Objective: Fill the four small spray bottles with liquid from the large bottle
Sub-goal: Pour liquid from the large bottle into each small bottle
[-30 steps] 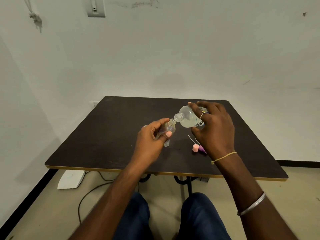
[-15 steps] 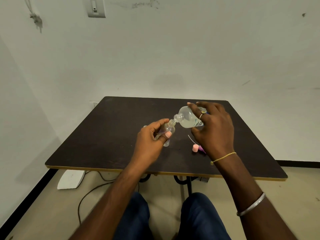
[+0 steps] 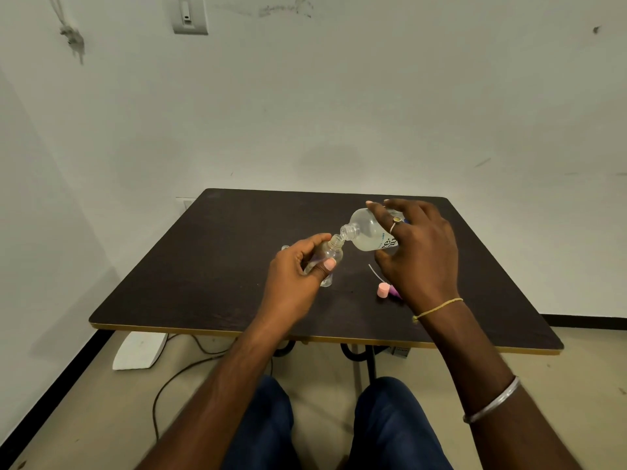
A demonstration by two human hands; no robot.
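Note:
My left hand [image 3: 295, 276] grips a small clear spray bottle [image 3: 328, 258] with no cap, tilted a little above the dark table [image 3: 220, 266]. My right hand [image 3: 420, 252] holds the large clear bottle [image 3: 368, 234] tipped on its side, its open neck touching the small bottle's mouth. Pale liquid lies in the large bottle's lower side. A pink spray cap [image 3: 383, 290] with a thin white tube [image 3: 375, 272] lies on the table below my right hand, next to a purple piece [image 3: 394, 292] partly hidden by that hand. Other small bottles are not clearly visible.
A small clear object [image 3: 285, 247] peeks out behind my left hand. The table's near edge has a yellow trim [image 3: 203, 331]. On the floor to the left lie a white slab [image 3: 139, 349] and a dark cable [image 3: 176, 378]. White walls stand behind and to the left.
Both hands and both bottles hold almost the same pose. The large bottle stays tipped against the small bottle's mouth throughout.

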